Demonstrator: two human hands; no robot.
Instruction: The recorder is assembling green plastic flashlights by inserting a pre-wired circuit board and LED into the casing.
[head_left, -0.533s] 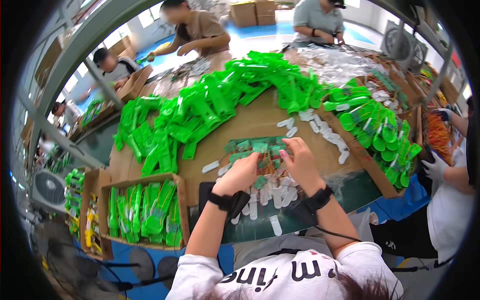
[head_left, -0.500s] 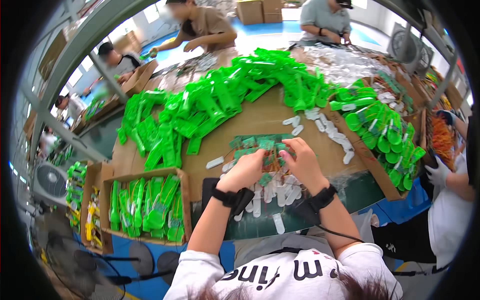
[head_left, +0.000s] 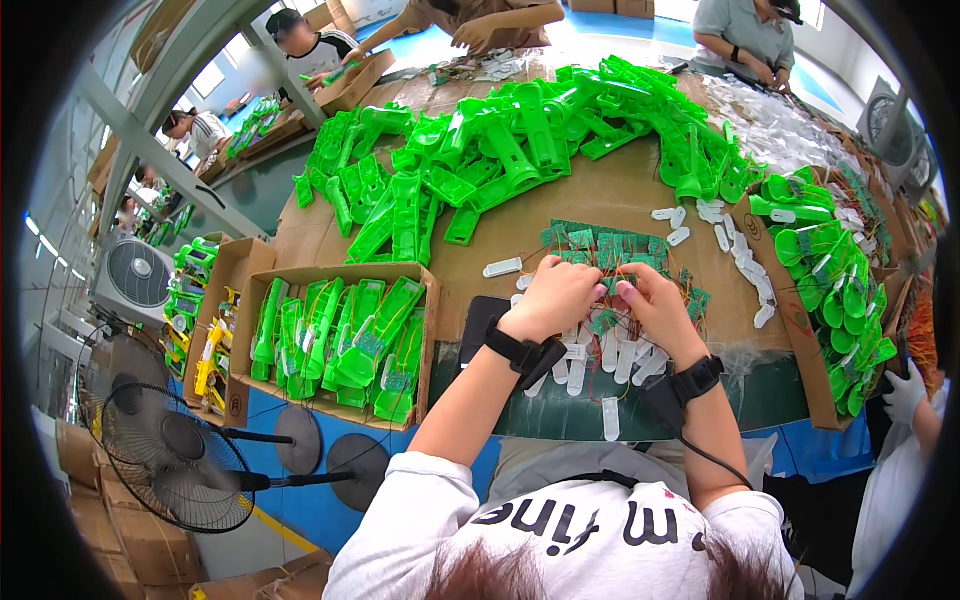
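I watched through the head camera from a distance, and the view had swung: the table lay higher and more to the right, and the black floor fan (head_left: pixel 180 450) showed more fully at the lower left.

The more important change was in the hands. Half a second before, the fingertips of the left hand (head_left: pixel 555 298) and the right hand (head_left: pixel 655 310) had a visible gap between them; now they met, or nearly met, among the green circuit boards (head_left: pixel 605 243). I judged that both hands were attending to one same spot. On each hand the thumb and forefinger were close together, but I could not tell whether they were clamped on a board or a wire.

The circuit boards lay on the cardboard sheet (head_left: pixel 560 195), just beyond and beneath the fingers, with thin coloured wires. Many white plastic strips (head_left: pixel 577 367) lay nearer to the person, one of them apart at the table edge. The heap of green plastic housings (head_left: pixel 520 150) curved behind, well apart from both hands.
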